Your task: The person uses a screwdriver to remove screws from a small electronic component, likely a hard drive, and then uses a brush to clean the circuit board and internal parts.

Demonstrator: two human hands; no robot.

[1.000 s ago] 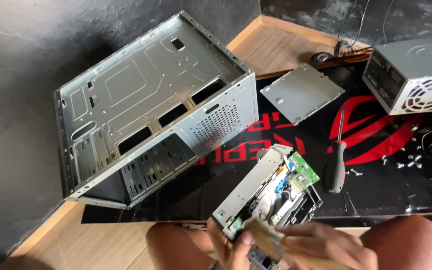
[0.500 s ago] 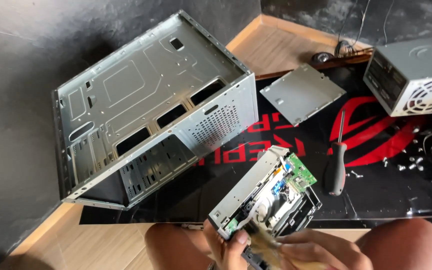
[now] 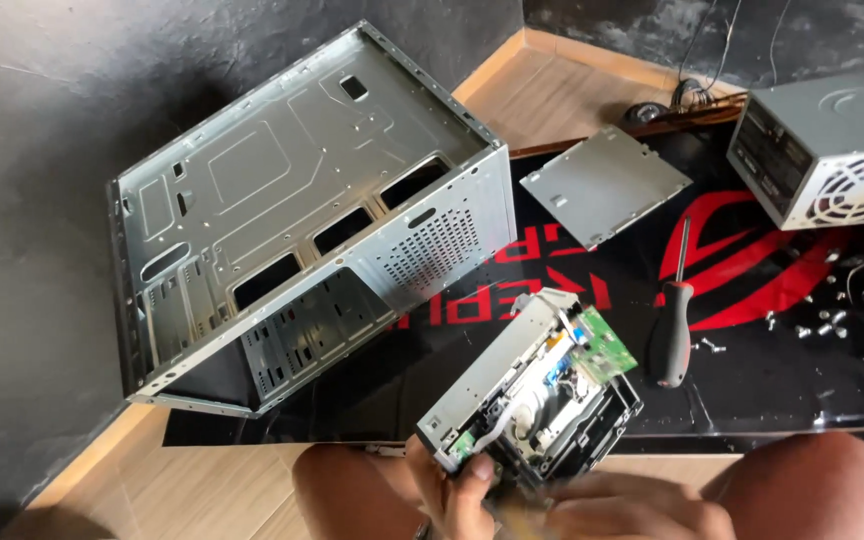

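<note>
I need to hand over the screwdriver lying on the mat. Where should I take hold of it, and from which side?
Grip the screwdriver by its thick dark handle, the end nearer the person, coming from above. It lies flat on the mat with the thin shaft pointing away, so the handle offers the broadest hold. Its sides look free; loose screws lie off to the right.

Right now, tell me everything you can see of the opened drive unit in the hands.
The opened grey metal drive unit is a boxy shell with its cover off, showing white plastic parts, a blue piece and a green circuit board at its far corner. It is tilted, held above the black and red mat. The left hand takes it at the near corner; the right hand, blurred, touches its underside.
</note>
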